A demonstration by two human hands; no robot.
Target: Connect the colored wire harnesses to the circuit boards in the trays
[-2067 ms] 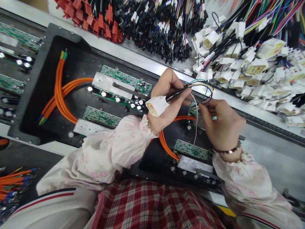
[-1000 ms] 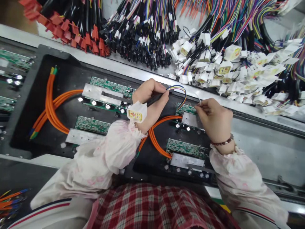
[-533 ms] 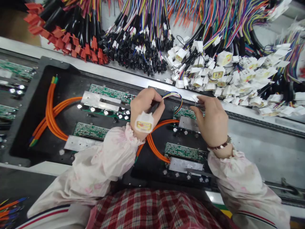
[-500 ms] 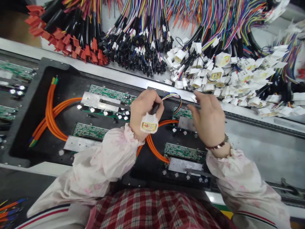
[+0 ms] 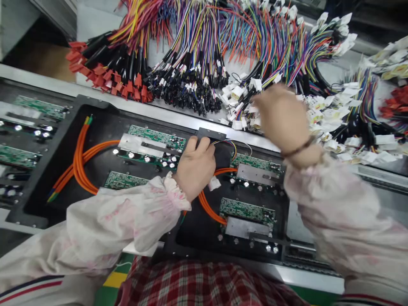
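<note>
My left hand is over the black tray's dividing wall, fingers curled downward with the tips hidden. Thin coloured wires of a harness run from under its fingers to a circuit board at the right. The harness's white connector shows just below the hand, partly covered by it. Blurred by motion, my right hand is raised in front of the heap of white connectors; its fingers cannot be made out and nothing shows in it.
Thick orange cables curve inside the black tray. Another green board sits nearer me. Along the back, past a metal rail, lie bundles with red connectors and black connectors.
My right hand has let go of the white wire and moved up and away toward the connector heap. My left hand has turned palm down and lowered, with the white connector now beneath it.
</note>
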